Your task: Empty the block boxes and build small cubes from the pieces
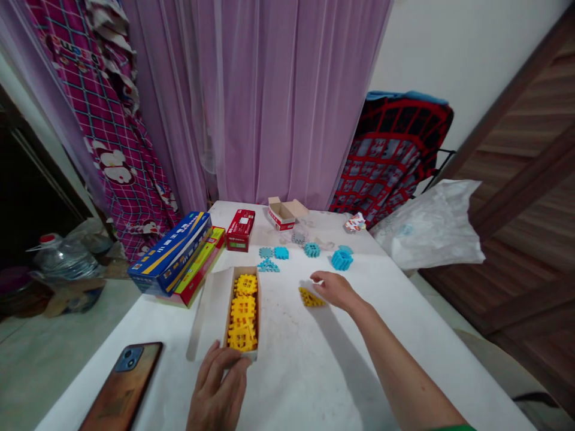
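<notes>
Phone [121, 386] is closest to cam; L hand [218, 383] has bent fingers at the near end of the open box [213, 314], can't tell if it's pinching. Yellow triangle pc [309, 298] lies on the table [287, 389], long side roughly L-R, just L of/under the nearer R hand [336, 290], fingers half-curled, grip unclear tbh. Looks notched n holey, lattice-style.

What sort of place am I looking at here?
Probably a room in a home: purple curtains hang behind the white table, a patterned cloth hangs at the left, and a phone lies near the open box of yellow plastic pieces.
</notes>
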